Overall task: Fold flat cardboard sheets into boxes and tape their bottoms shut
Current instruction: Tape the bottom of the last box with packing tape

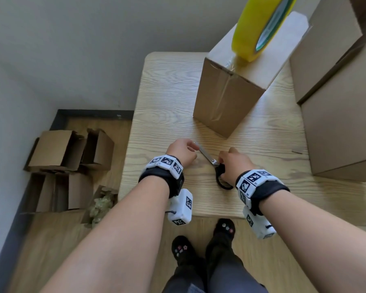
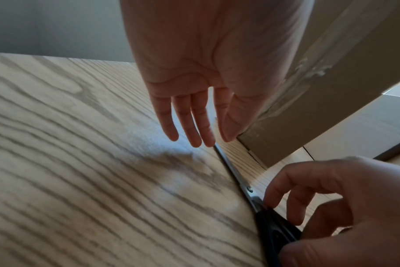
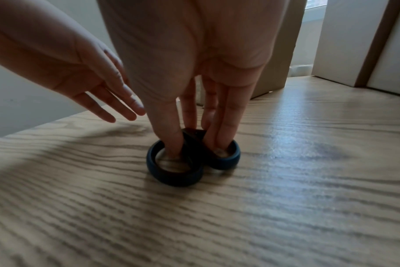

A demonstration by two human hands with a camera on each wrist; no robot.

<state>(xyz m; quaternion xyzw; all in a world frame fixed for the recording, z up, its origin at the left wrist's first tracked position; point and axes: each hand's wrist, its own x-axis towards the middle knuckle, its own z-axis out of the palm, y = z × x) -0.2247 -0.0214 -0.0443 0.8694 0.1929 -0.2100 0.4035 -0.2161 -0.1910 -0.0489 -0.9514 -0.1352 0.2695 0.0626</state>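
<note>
Wooden table, scissors flat between both hands, box beyond

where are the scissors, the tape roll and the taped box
scissors (image 1: 207, 155), head view, on the blades
tape roll (image 1: 247, 32), head view, on its yellow outer band
box (image 1: 224, 102), head view, on its taped front side

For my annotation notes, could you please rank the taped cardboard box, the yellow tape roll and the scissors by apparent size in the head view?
1. Taped cardboard box, clearly largest.
2. Yellow tape roll, though it sits nearer the camera and is cut off by the frame, so its rank is unsure.
3. Scissors, smallest, partly hidden by the right hand.
</note>
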